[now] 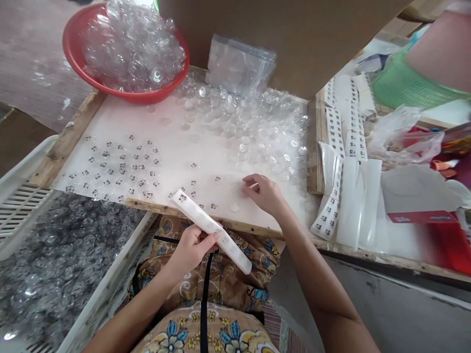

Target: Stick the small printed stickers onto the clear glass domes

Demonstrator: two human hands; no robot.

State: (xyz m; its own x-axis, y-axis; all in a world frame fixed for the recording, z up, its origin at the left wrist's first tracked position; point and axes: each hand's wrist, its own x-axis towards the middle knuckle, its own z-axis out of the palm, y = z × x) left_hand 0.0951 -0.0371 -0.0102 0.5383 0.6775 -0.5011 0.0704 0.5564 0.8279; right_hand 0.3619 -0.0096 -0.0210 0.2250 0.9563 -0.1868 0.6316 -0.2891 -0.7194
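Observation:
My left hand [195, 247] grips a white sticker strip [206, 220] near its middle, at the table's front edge. One dark printed figure shows at the strip's upper left end. My right hand [263, 193] hovers at or just over the white tabletop [172, 157], its thumb and index finger bent towards each other; whether something small is between them is hidden. Clear round discs [245, 147] lie scattered beyond my right hand. Discs with small dark printed figures [121, 165] spread over the left part of the tabletop, and a few lie between my hands.
A red bowl [77, 63] heaped with clear pieces stands at the back left. Below left is a white crate [110, 264] full of printed pieces. Wooden rails [315, 147] edge the tabletop. Sticker strips [355, 127], a green basket [408, 83] and a plastic bag [239, 63] lie farther out.

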